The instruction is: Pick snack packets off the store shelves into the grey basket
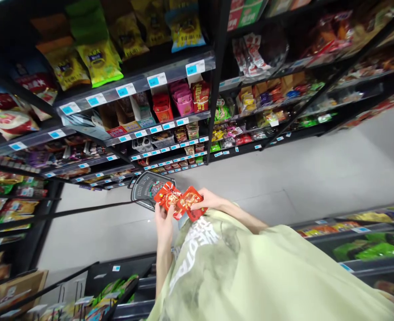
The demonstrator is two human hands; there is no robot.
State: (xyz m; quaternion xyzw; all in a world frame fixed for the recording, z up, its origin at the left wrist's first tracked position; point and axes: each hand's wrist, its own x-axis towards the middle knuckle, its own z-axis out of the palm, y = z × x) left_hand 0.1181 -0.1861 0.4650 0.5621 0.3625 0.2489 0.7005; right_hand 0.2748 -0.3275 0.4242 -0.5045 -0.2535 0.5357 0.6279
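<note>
Two red snack packets are held side by side in front of my shirt. My left hand grips the left red snack packet, its thumb lying over the lower part. Around the right red snack packet my right hand is closed, with the thumb across its front. The two packets touch or overlap at their inner edges. Just beyond them a dark shopping basket sits low by the floor, with small items inside that I cannot make out.
Tall black snack shelves stand ahead, with bagged snacks and blue price tags along their edges. More shelves run close behind me on the right, and another rack stands left. Grey floor tiles lie between them.
</note>
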